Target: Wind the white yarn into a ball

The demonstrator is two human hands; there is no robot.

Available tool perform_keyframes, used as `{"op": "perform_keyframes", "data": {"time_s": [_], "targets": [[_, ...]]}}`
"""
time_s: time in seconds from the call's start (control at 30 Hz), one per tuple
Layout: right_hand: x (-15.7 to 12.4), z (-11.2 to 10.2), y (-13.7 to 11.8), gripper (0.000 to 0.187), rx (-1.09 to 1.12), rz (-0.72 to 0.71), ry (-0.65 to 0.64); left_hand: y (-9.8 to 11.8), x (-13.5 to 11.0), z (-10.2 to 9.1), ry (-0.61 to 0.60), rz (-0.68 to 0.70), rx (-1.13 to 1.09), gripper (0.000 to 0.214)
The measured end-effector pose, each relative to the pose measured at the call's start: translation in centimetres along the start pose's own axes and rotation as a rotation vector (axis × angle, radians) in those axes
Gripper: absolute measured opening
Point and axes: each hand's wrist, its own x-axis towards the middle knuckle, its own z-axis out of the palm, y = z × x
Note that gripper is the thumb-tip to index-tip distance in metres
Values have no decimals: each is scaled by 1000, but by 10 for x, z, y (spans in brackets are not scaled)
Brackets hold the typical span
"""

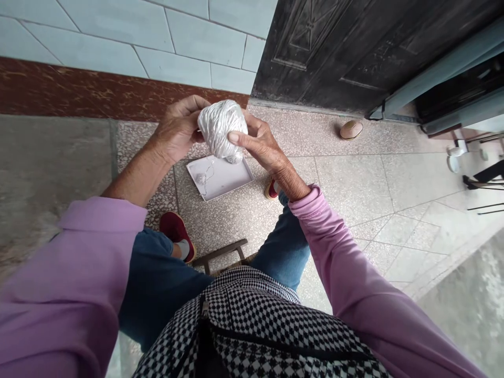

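A large white ball of yarn [221, 127] is held up between my two hands, above a shallow white box lid or tray on the floor. My right hand [260, 137] grips its right side, thumb across the front and fingers behind. On the left side, my left hand [180, 127] has its fingers curled against the ball, with some fingertips hidden behind it. Below, the white tray [226, 185] holds a small tangle of white yarn [201, 178] at its left. A smaller white ball [235, 157] shows partly beneath the large one.
A tiled wall [197, 39] and a dark door [315, 52] stand ahead. A tan cone-shaped object [351, 129] sits on the floor by the door. Under me is a wooden stool [224, 253]; red shoes [176, 231] flank the tray. Metal legs [486, 181] stand far right.
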Motion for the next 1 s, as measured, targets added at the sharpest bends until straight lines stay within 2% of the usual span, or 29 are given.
{"op": "perform_keyframes", "data": {"time_s": [0.2,0.4,0.5,0.6,0.77,0.9,1.0], "targets": [[24,-23,13,88,10,-96,140,-2,-13,9,-26,-35,99,66],[24,-30,16,87,44,-102,256,-9,-23,17,-132,-6,234,37],[27,-37,15,76,-68,-85,354,-11,-26,18,-166,35,272,31],[31,-41,10,81,-232,-53,404,-9,-29,18,-153,61,258,26],[38,-39,14,81,-376,-126,406,-2,-38,20,-153,132,324,25],[56,-51,37,111,-418,-162,383,2,-42,18,-193,116,368,22],[64,-57,51,118,-455,-184,328,6,-39,9,-198,81,362,18]]}}
